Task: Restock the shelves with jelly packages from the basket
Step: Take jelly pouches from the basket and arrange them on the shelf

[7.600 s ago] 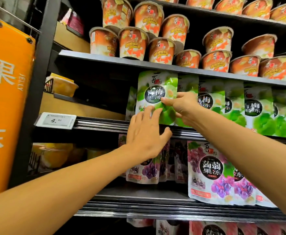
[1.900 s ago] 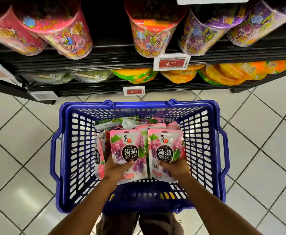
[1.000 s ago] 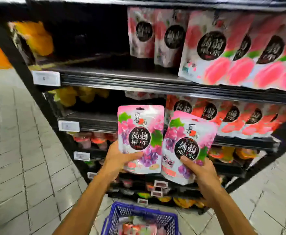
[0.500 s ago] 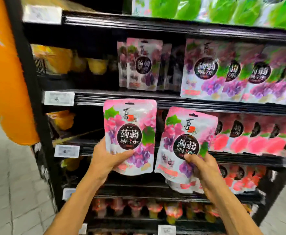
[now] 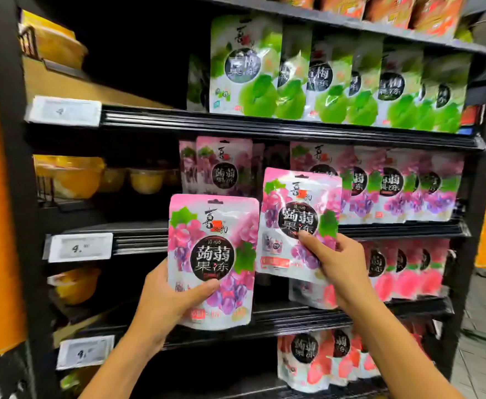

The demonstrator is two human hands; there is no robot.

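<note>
Step, as I read it: shelving. Do one pouch at a time, right one first. Bring its base over the rail, set it down, lean the top back on the row, and only then let go. A pinch this low probably lets a soft pouch flop at the top, so keep it vertical and go slowly.

Grip: left hand (image 5: 167,300) pinches a glossy pink-and-purple grape jelly pouch (image 5: 213,254) at its 7 o'clock corner, thumb (image 5: 204,286) across the front and fingers hidden behind. Right hand (image 5: 339,266) pinches a second matching grape pouch (image 5: 299,220) near its 5 o'clock corner, thumb on the print. Both grips are narrow and closed on the film. Both pouches are upright, face out and side by side; can't tell if their edges touch.

Outward: both pouches are held in front of the shelves, not yet seated. The matching row of grape pouches (image 5: 394,185) stands at 1 o'clock from the right hand, behind the black ribbed shelf rail (image 5: 394,230). A darker slot sits at 12 o'clock from the left-hand pouch, and how full it is isn't clear. Green plum pouches (image 5: 247,67) fill the shelf above and pink peach pouches (image 5: 402,269) the one below. Basket not in view.
</note>
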